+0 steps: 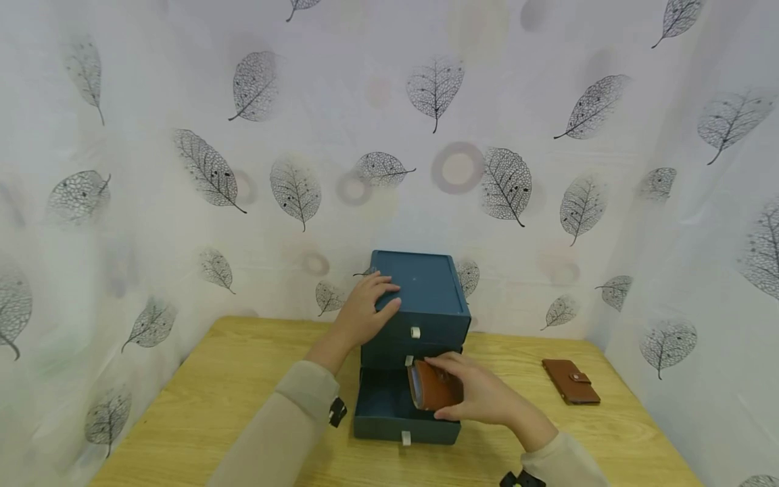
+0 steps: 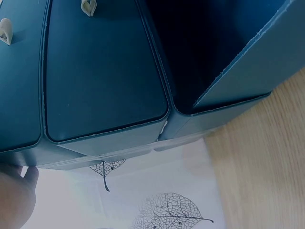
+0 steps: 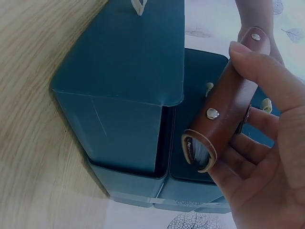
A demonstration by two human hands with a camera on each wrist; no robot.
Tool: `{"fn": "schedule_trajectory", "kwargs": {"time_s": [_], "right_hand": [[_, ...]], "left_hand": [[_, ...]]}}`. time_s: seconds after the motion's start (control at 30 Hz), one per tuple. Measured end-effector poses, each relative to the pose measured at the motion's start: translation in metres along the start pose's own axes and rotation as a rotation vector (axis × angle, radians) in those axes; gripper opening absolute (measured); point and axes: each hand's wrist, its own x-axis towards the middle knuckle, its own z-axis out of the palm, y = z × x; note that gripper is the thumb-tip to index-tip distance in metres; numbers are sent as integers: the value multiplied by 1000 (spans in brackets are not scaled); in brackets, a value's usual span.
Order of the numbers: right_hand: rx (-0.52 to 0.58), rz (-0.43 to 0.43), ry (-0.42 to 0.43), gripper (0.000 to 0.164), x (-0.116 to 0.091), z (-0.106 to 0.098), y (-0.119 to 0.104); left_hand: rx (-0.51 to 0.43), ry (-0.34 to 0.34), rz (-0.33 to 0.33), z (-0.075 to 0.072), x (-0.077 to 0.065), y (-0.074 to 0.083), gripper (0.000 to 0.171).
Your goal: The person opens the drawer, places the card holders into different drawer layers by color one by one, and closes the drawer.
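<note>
A dark blue drawer box (image 1: 420,284) with stacked drawers stands on the table, its bottom drawer (image 1: 374,429) pulled out. My left hand (image 1: 364,312) rests on the box's top left edge, fingers lying over the top; in the left wrist view only a bit of that hand (image 2: 15,198) shows beside the box. My right hand (image 1: 487,396) grips a brown leather card holder (image 1: 441,389) over the open drawer. In the right wrist view the card holder (image 3: 231,102) has metal snaps on its spine and clear sleeves inside, with thumb on one side and fingers on the other.
A second brown leather card holder (image 1: 571,381) with a snap strap lies on the wooden table (image 1: 243,392) at the right. Behind the table hangs a white curtain (image 1: 341,88) printed with leaves. Small pale pull tabs (image 1: 416,332) stick out from the drawer fronts.
</note>
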Motion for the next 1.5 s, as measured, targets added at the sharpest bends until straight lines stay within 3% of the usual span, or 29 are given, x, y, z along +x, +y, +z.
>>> {"fn": "schedule_trajectory", "kwargs": {"time_s": [0.7, 1.2, 1.5], "right_hand": [[-52, -64, -71, 81, 14, 2, -4], [-65, -21, -160, 78, 22, 2, -7], [-137, 1, -206, 79, 26, 4, -7]], "left_hand": [[-6, 10, 11, 0, -1, -1, 42], [-15, 7, 11, -1, -1, 0, 43], [-9, 15, 11, 0, -1, -1, 42]]}}
